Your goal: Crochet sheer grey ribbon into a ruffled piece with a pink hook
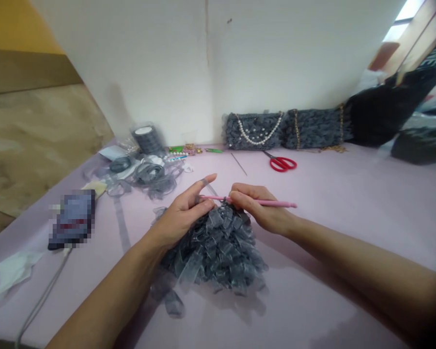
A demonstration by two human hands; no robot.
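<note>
The right grip (256, 208) is pinching a pink crochet hook (261, 202) the way you hold a pencil, and the tip of the hook points into the work. The left grip (183, 213) is pressed on the top edge of a big, puffy piece of grey ribbon work (218, 252), with its pointing finger (202, 183) standing up and a dark band around the tip. The ribbon work lies on the desk (349, 208) at 6 o'clock from the grips, right under them, with a loose ribbon end (172, 303) hanging out at its bottom. At 11 o'clock there is a messy pile of loose grey ribbon (148, 177), and past it is a roll of grey ribbon (147, 139). Near 12 o'clock are little green packets (177, 150) and a string of small beads (176, 155). A thin metal stick (239, 163) lies at 12 o'clock too. Red scissors (281, 163) sit at 1 o'clock. Behind them, against the white wall (148, 63), are a grey bag with a pearl chain (253, 131) and a grey bag with a gold chain (312, 128). At 9 o'clock there is a dark thing too blurred to tell (72, 218), and a white paper scrap (16, 271) lies past it.
</note>
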